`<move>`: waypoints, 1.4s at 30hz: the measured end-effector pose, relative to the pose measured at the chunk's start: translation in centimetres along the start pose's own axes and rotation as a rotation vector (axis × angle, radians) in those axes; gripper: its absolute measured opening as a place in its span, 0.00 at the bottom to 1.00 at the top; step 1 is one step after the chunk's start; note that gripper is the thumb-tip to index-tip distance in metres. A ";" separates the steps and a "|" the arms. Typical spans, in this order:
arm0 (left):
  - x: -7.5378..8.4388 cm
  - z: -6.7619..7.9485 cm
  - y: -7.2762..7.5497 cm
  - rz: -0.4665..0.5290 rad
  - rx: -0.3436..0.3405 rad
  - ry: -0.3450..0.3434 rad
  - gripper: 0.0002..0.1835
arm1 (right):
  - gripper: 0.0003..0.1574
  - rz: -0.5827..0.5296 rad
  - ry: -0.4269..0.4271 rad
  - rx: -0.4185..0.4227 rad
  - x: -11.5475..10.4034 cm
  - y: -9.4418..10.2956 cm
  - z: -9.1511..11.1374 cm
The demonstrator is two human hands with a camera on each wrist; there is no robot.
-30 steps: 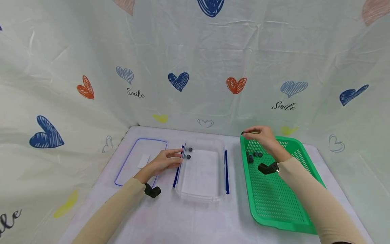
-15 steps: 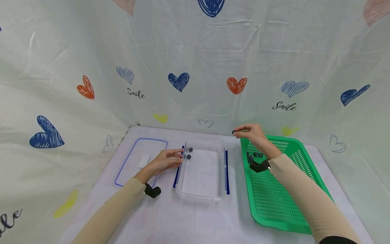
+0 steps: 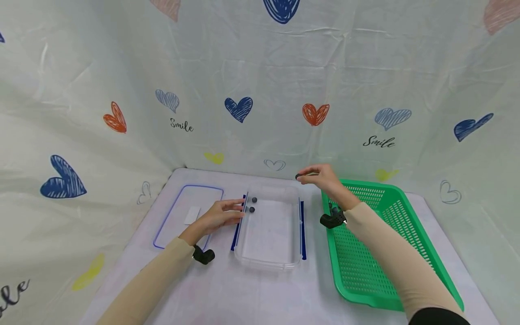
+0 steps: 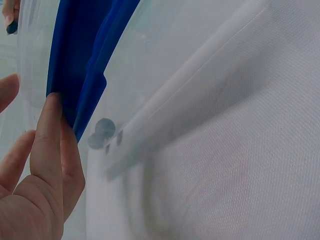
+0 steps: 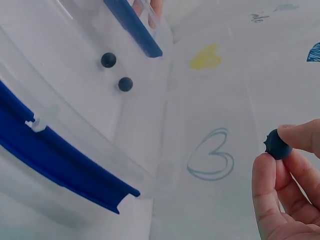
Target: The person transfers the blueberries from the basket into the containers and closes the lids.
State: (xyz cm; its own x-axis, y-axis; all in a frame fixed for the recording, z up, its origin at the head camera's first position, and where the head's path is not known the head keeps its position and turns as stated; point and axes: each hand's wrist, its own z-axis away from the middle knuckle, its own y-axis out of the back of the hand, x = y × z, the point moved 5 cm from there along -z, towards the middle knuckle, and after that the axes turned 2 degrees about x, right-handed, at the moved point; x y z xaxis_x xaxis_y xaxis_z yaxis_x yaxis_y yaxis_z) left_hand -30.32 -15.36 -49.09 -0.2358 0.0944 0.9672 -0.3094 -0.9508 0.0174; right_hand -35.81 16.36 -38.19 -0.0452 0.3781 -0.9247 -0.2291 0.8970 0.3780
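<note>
The right hand point(image 3: 321, 176) held a single blueberry point(image 5: 278, 145) in a pinch, raised just past the far right corner of the clear plastic box point(image 3: 266, 262). The berry sat at the very ends of the fingers point(image 5: 265, 182): the thumb pressed on one side, fingertips supported it on the other, and its small crown faced away from the palm, toward the box. It was apart from the box wall.

The left hand point(image 3: 221, 214) was at the box's left wall, its fingers loosely spread. In the left wrist view, one fingertip appeared to touch the left blue latch point(image 4: 82, 55), which hung folded outward; the right blue latch point(image 3: 303, 230) hung along the opposite side.

Inside the box, two more blueberries point(image 3: 253, 205) lay near its left wall toward the far end, close together with a small gap between them. To the box's left, a clear lid point(image 3: 174, 225) with a blue edge lay flat, a white label point(image 3: 192, 215) on it. To the box's right stood a green perforated basket point(image 3: 339, 280), with several dark berries point(image 3: 334, 208) by its near wall, partly hidden behind the right wrist camera point(image 3: 333, 220). A white worktop point(image 3: 227, 289) carried box, lid and basket, and a heart-printed curtain point(image 3: 276, 67) hung behind the box.
</note>
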 end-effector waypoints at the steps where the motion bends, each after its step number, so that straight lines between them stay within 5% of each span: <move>1: 0.0 0.0 0.0 0.003 -0.001 0.002 0.32 | 0.23 -0.006 -0.001 -0.004 0.0 -0.2 -0.1; 14: 0.1 0.0 0.0 0.012 -0.006 0.008 0.32 | 0.19 -0.051 0.021 -0.041 0.2 -3.3 -1.2; 42: 0.0 -0.1 0.0 0.017 0.005 0.009 0.31 | 0.12 0.050 0.006 -0.065 0.9 -10.3 -3.2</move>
State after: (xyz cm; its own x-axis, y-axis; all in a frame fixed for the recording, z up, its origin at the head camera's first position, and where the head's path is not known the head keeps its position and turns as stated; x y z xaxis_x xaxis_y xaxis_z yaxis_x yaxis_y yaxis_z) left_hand -30.46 -15.36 -49.08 -0.2497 0.0812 0.9649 -0.3005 -0.9538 0.0024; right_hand -36.65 6.75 -43.08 -0.0640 0.4207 -0.9049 -0.2889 0.8601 0.4204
